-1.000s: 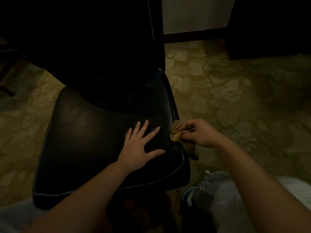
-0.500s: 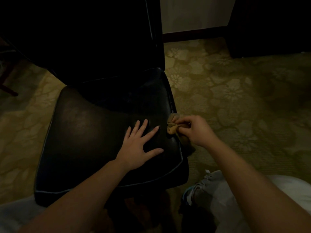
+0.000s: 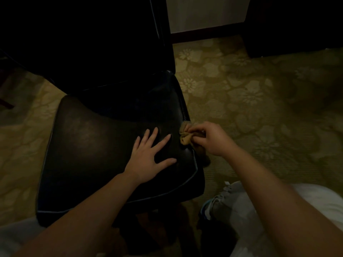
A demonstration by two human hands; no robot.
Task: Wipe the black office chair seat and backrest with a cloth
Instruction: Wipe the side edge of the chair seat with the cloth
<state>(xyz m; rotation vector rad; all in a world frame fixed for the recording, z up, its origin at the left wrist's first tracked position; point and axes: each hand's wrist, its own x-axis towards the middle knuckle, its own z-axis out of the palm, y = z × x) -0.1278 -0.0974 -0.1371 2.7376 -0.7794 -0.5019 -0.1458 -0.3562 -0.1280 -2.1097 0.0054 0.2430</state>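
Nearest me, along the bottom of the frame, both bare forearms reach up and inward. Pale trousers (image 3: 319, 199) show at lower right, and a light laced shoe (image 3: 219, 203) stands on the carpet (image 3: 259, 101) just right of the seat's front corner. Above that, the seat (image 3: 89, 145) fills the centre-left, black and glossy with pale piping round its edge. My left hand (image 3: 148, 158) lies flat on it right of centre, palm down. The fingers are straight and spread, the thumb is out to the right, and it holds nothing. Just to its right, at the seat's right edge, my right hand (image 3: 213, 139) has its fingers curled, pinching the cloth (image 3: 185, 135). The cloth is a small tan wad, bunched up and pressed against the piping where the cushion's top meets its side (part of it trails down below the hand, in shadow). The two hands are near each other but not touching. Further up, the backrest (image 3: 92, 43) rises across the upper left, so dark that I can make out little besides its right edge. The flower-patterned, yellow-green carpet spreads over the right half and shows again at far left. At the top, right of centre, a pale wall (image 3: 206, 12) meets a dark skirting (image 3: 204, 34), and something dark, too dim to identify, fills the upper right corner.
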